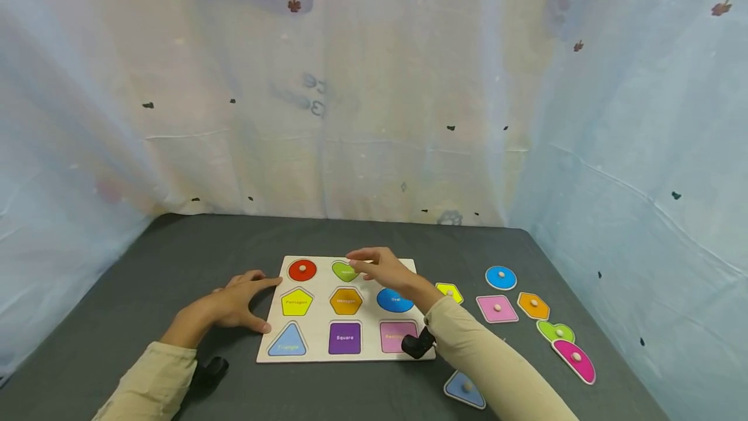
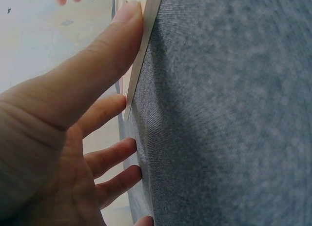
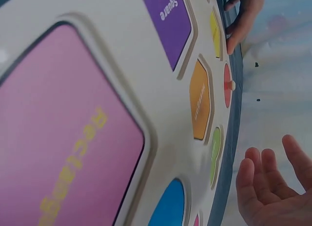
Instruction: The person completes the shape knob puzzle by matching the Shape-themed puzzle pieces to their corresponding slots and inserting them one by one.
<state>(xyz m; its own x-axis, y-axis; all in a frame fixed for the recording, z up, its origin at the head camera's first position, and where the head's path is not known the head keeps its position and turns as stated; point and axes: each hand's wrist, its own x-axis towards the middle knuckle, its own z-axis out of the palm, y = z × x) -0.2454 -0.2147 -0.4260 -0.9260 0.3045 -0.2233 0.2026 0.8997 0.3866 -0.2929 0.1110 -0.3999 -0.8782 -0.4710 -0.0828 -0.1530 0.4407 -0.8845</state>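
Observation:
A pale wooden board [image 1: 315, 349] with colored shape recesses lies on the dark cloth. A red circle piece [image 1: 302, 270] with a knob sits at its top left, also seen in the right wrist view [image 3: 227, 85]. The left hand [image 1: 236, 303] touches the board's left edge with thumb and index finger, the others spread; in the left wrist view the thumb of this hand [image 2: 73, 104] rests on the board's edge [image 2: 138, 65]. The right hand [image 1: 382, 269] hovers over the board's upper part beside the green heart recess [image 1: 345, 271], fingers relaxed and holding nothing [image 3: 273, 187].
Right of the board lie loose knobbed pieces: blue [image 1: 500, 277], pink [image 1: 497, 309], orange [image 1: 534, 305], green heart [image 1: 555, 331], magenta [image 1: 574, 360] and yellow [image 1: 448, 292]. A blue triangle [image 1: 464, 390] lies by the right forearm. Patterned sheets hang behind.

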